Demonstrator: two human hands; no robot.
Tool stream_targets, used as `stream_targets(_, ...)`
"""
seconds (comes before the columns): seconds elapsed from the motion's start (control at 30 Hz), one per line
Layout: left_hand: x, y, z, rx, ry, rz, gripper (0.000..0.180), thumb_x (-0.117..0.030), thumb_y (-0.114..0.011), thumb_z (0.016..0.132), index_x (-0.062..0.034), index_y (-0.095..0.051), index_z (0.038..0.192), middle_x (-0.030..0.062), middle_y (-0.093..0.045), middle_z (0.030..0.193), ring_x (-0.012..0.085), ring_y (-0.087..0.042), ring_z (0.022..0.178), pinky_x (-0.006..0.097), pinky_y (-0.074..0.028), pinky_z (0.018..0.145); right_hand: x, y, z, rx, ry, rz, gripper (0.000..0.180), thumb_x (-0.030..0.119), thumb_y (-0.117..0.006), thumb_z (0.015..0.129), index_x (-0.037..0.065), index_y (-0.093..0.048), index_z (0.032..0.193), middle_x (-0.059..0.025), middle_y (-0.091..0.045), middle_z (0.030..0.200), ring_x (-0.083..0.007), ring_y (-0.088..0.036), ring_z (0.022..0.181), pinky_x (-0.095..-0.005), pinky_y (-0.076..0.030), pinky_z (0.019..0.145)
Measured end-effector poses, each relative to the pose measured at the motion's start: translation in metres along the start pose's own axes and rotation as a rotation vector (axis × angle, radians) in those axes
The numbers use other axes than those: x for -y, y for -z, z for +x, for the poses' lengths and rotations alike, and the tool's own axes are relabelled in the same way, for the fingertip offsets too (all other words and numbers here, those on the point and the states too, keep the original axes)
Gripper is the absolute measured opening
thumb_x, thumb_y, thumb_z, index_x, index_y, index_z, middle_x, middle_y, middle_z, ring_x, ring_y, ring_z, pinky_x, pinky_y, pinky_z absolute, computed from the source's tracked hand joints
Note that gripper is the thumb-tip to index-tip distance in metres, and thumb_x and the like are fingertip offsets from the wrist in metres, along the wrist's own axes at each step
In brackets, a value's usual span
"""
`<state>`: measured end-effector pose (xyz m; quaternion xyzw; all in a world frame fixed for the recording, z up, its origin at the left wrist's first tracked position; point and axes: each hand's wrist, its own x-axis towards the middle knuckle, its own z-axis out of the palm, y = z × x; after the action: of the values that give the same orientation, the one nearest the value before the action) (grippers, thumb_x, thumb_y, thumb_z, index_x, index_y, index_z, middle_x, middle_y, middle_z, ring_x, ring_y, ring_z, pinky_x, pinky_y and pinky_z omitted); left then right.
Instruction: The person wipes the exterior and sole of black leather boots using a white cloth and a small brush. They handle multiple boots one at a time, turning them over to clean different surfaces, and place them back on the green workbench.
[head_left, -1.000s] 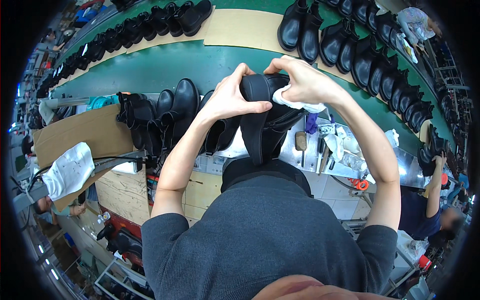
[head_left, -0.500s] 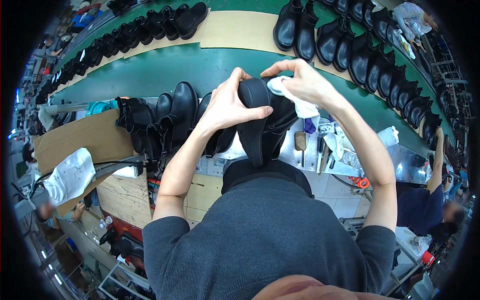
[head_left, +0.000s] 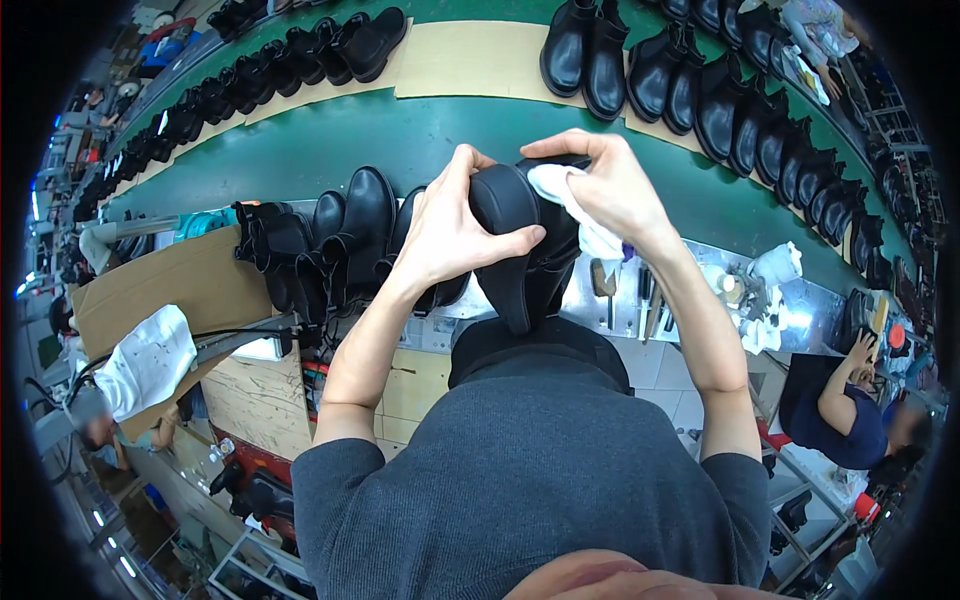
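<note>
A black leather boot (head_left: 503, 210) is held up in front of my body, its rounded end away from me. My left hand (head_left: 447, 222) grips its left side, thumb laid across the top and fingers wrapped over the far edge. In my right hand (head_left: 622, 195) a white cloth (head_left: 592, 232) is pinched and touches the boot's right side, while the index finger reaches over the far end. Part of the cloth hangs down below that hand. Just left of my left forearm, more black boots (head_left: 368, 215) stand close together on the bench.
Rows of black boots (head_left: 665, 85) line the green table (head_left: 440, 130) on tan cardboard (head_left: 480, 60). A brush (head_left: 603, 280) and other hand tools lie on the metal bench at right. A white cloth (head_left: 150, 360) drapes over cardboard at left. A co-worker (head_left: 835, 410) is at far right.
My right elbow has come inward to the left, and the cloth has shifted slightly left along the boot. The co-worker at right has drawn an arm back from the row of boots.
</note>
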<state>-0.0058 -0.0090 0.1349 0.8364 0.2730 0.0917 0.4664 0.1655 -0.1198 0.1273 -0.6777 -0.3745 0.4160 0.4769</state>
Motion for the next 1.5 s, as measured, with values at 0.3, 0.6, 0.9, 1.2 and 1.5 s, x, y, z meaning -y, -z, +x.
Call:
stream_targets(0.3,-0.002,-0.005,-0.002,0.001,-0.025,0.065,0.077,-0.045,-0.081,0.055,0.0015,-0.047,0.106,0.0235,-0.061,0.1,0.036,-0.063,0.092,0.042,-0.049,0.083,0.008,0.005,-0.005,0.024,-0.059,-0.031,0.042,0.006,-0.055,0.07,-0.001,-0.068,0.11,-0.0141,-0.066,0.108,-0.0202,-0.064,0.093,-0.0287,-0.05,0.082)
stream_targets(0.6,-0.004,-0.005,-0.001,0.015,0.0,0.075,0.079,-0.048,-0.08,0.055,0.0015,-0.049,0.108,0.0211,-0.061,0.095,0.0309,-0.064,0.089,0.039,-0.05,0.08,0.006,0.002,-0.01,-0.026,0.042,-0.073,0.04,0.007,-0.056,0.07,-0.002,-0.069,0.107,-0.0165,-0.066,0.106,-0.0231,-0.065,0.094,-0.0305,-0.05,0.086)
stream_targets(0.9,-0.01,-0.005,0.0,0.049,0.011,0.119,0.088,-0.049,-0.08,0.056,0.0038,-0.044,0.118,0.0264,-0.061,0.104,0.0386,-0.063,0.097,0.043,-0.047,0.089,0.005,0.006,-0.009,-0.015,0.022,-0.108,0.039,0.008,-0.057,0.071,0.0,-0.07,0.107,-0.0149,-0.068,0.101,-0.0189,-0.066,0.084,-0.0289,-0.051,0.078)
stream_targets(1.2,-0.011,-0.005,0.002,0.071,0.028,0.129,0.099,-0.05,-0.079,0.055,0.0044,-0.039,0.128,0.0292,-0.06,0.107,0.0396,-0.062,0.101,0.042,-0.047,0.092,0.003,0.01,-0.005,0.023,-0.032,-0.077,0.038,0.007,-0.056,0.072,0.001,-0.07,0.107,-0.0122,-0.07,0.089,-0.0135,-0.064,0.077,-0.026,-0.051,0.073)
stream_targets(1.5,-0.002,-0.009,0.005,0.023,-0.005,0.111,0.099,-0.051,-0.079,0.055,0.0012,-0.04,0.129,0.0198,-0.057,0.095,0.0335,-0.063,0.088,0.04,-0.05,0.08,0.004,0.009,-0.007,0.026,-0.016,-0.051,0.04,0.01,-0.059,0.073,0.001,-0.068,0.112,-0.0135,-0.069,0.101,-0.0164,-0.065,0.085,-0.0275,-0.05,0.08)
